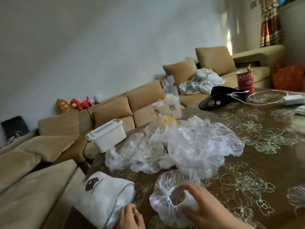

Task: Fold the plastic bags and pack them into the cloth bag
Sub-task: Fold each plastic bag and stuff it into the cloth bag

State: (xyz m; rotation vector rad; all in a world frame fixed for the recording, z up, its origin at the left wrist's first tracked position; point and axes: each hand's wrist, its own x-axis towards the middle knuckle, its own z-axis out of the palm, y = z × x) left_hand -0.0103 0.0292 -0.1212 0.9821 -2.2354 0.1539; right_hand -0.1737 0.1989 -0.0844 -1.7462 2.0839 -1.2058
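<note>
The right hand (204, 206) lay spread open, fingers loosely fanned, on a crumpled clear plastic bag (166, 197) at the near edge of the table (264, 162). Most of that bag bulged out to the left of the palm and under the fingertips, and a dark round opening in it sat just ahead of the thumb side. The hand pressed on it and did not close around it.

The left hand (130, 217) was low at the frame's bottom edge, fingers curled in at the mouth of the white cloth bag (102, 195). It touched the bag's rim, but whether it pinched the cloth could not be told, as the fingertips were partly blurred. The cloth bag stretched away up and to the left of that hand, lying on its side at the table's corner, with a brown bear print and the word POPULAR on its upper face.

Between the two hands showed a strip of the brown flowered table top. Beyond the right hand, further across the table, lay a loose heap of clear plastic bags (186, 146), apart from the fingers. Further still and to the left of the heap stood a white lidded box (106, 135). Far off to the right of the right hand sat a black visor (219, 98) and a red cup (245, 81)
</note>
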